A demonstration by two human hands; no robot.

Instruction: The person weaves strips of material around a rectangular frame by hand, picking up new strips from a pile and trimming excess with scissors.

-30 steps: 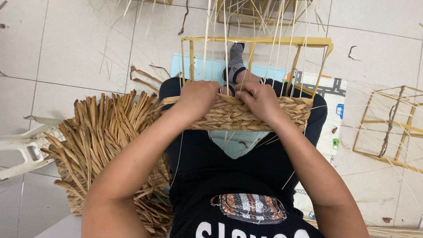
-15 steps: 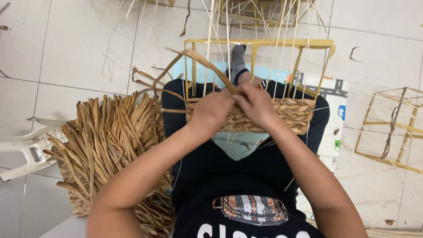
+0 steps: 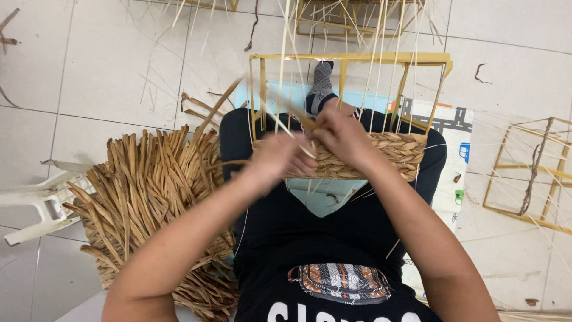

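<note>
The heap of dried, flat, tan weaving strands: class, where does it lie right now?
In the head view, the heap of dried tan strands lies on the tiled floor on the person's left, between a white plastic stool and the person's black-clad leg.

A second ago I saw both hands pressed flat on the woven band (image 3: 381, 156). Now my left hand (image 3: 275, 160) has drawn back toward me and blurs with motion, pulling a flat straw strand (image 3: 217, 110) that stretches out to the far left. My right hand (image 3: 344, 134) has shifted left, pinching at the band's middle.
</note>
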